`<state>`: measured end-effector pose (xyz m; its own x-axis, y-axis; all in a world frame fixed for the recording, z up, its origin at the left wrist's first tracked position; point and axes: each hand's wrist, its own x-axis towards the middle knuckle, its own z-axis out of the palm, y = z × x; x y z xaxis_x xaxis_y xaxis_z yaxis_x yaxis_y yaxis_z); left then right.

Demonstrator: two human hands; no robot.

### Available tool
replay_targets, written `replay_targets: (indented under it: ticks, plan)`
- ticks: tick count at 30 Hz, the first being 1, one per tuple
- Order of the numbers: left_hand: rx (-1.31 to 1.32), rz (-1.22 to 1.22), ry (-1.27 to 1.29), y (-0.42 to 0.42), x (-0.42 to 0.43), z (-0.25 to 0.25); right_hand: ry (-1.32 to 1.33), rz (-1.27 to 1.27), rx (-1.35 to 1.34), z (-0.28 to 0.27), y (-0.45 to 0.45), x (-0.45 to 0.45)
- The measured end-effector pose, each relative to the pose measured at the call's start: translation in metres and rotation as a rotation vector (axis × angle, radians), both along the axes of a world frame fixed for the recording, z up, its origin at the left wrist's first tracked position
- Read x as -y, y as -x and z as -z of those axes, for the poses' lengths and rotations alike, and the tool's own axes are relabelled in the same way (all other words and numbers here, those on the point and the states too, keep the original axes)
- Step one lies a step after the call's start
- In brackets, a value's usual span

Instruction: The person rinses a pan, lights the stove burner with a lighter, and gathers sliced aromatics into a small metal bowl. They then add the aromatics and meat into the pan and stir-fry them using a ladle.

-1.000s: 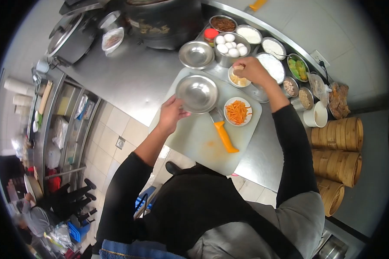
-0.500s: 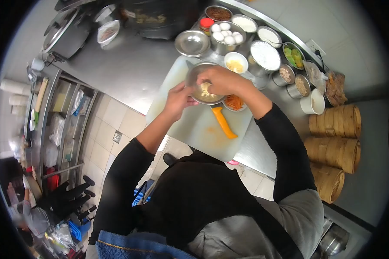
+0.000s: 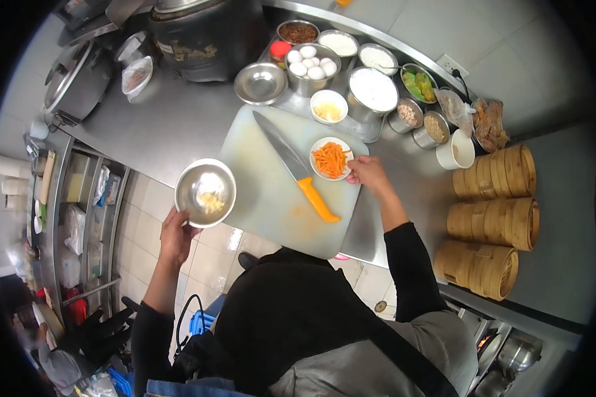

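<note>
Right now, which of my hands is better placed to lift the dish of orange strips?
Probably your right hand: it is at the rim of the white dish of orange strips, while your left hand holds the metal bowl.

left hand (image 3: 176, 235): fingers curled in a grip, forearm (image 3: 159, 288) straight behind them | right hand (image 3: 369, 174): fingers bent, wrist (image 3: 387, 198) just behind them, hands well apart

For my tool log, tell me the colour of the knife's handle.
The handle is yellow-orange, shown best in the head view.
</note>
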<state>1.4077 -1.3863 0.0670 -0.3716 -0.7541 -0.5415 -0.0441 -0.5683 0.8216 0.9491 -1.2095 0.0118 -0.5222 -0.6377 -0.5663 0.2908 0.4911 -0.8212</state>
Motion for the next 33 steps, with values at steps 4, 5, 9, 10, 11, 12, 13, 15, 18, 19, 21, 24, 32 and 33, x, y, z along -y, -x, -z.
replay_targets:
  ticks: [4, 5, 9, 10, 11, 12, 13, 15, 18, 19, 21, 24, 32, 33]
  plan:
    - [0.031, -0.196, -0.045, -0.032, -0.022, 0.007, 0.031, 0.080, -0.184, -0.010, 0.016, 0.022]
    - [-0.016, -0.225, -0.033, -0.038, -0.029, 0.008, 0.096, 0.118, -0.166, -0.010, 0.023, 0.030]
    - [-0.103, -0.402, -0.055, -0.063, -0.041, 0.018, 0.132, 0.166, -0.117, 0.004, 0.059, 0.082]
    - [-0.109, -0.413, -0.066, -0.075, -0.040, 0.023, 0.132, 0.141, -0.110, 0.005, 0.063, 0.093]
    - [-0.138, -0.441, -0.051, -0.086, -0.044, 0.022, 0.099, 0.166, -0.092, 0.035, 0.090, 0.101]
    - [-0.145, -0.478, -0.029, -0.092, -0.050, 0.014, 0.099, 0.144, -0.103, 0.037, 0.093, 0.105]
    - [-0.145, -0.483, -0.036, -0.108, -0.055, 0.013, 0.099, 0.068, -0.246, 0.051, 0.108, 0.100]
    - [-0.140, -0.549, -0.030, -0.136, -0.070, 0.013, 0.007, -0.355, -0.590, 0.016, 0.096, 0.105]
    - [-0.215, -0.729, -0.017, -0.175, -0.099, 0.040, 0.158, -0.613, -1.044, -0.039, 0.018, 0.150]
    - [-0.247, -0.779, 0.000, -0.180, -0.105, 0.054, 0.221, -0.700, -1.144, -0.068, -0.019, 0.159]
    - [-0.272, -0.868, 0.052, -0.198, -0.130, 0.051, 0.348, -0.923, -1.230, -0.098, -0.095, 0.184]
    - [-0.204, -0.999, 0.109, -0.262, -0.169, 0.057, 0.578, -1.340, -1.186, -0.025, -0.228, 0.264]
    - [-0.060, -1.464, 0.161, -0.390, -0.248, 0.063, 0.321, -2.198, -1.667, 0.120, -0.539, 0.339]
    - [-0.085, -1.534, 0.132, -0.402, -0.259, 0.067, 0.236, -2.308, -1.639, 0.132, -0.566, 0.345]
